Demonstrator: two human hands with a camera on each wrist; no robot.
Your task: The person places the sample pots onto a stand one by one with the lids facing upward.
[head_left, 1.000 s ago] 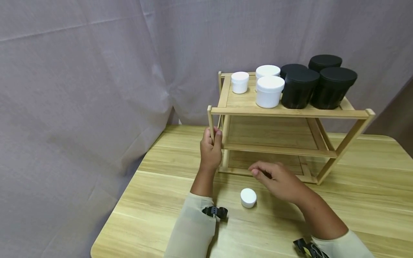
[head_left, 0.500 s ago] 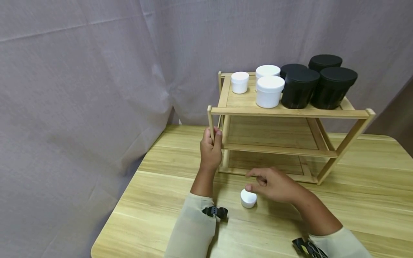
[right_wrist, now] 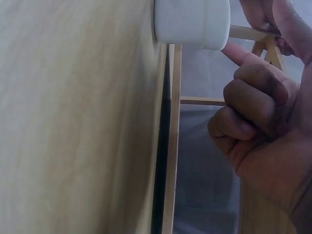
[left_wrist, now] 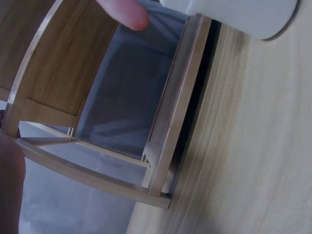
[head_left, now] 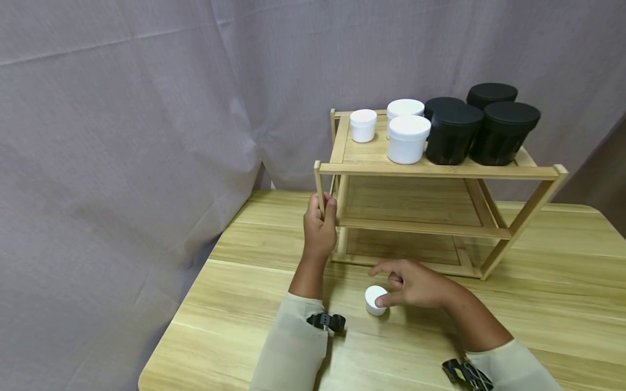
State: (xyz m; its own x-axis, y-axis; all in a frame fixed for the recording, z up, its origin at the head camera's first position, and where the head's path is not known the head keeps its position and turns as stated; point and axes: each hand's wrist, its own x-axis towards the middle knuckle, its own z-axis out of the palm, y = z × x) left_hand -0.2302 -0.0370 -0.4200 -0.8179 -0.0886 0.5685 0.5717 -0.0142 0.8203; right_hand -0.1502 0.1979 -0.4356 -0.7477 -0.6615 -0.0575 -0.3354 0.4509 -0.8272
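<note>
My left hand point(head_left: 319, 231) grips the front left leg of a light wooden three-tier rack point(head_left: 437, 172), its thumb up along the post. On the table in front of the rack stands a small white lidded jar point(head_left: 374, 306), upright. Just above it is my right hand point(head_left: 415, 282), thumb over the near side of the lid and index finger stretched out past the far side; whether either touches is unclear. In the right wrist view the other fingers point(right_wrist: 251, 100) are curled in beside the white jar point(right_wrist: 192, 22). Part of that jar also shows in the left wrist view.
On the rack's top tier stand a small white jar point(head_left: 363, 126), two larger white jars point(head_left: 407, 146) and several black lidded jars point(head_left: 450, 141). The wooden table point(head_left: 235, 326) ends at a left edge. A grey curtain point(head_left: 195, 98) hangs behind.
My right hand has come down and slightly left to the small jar, its thumb and index finger spreading apart. My left hand keeps its hold on the rack leg.
</note>
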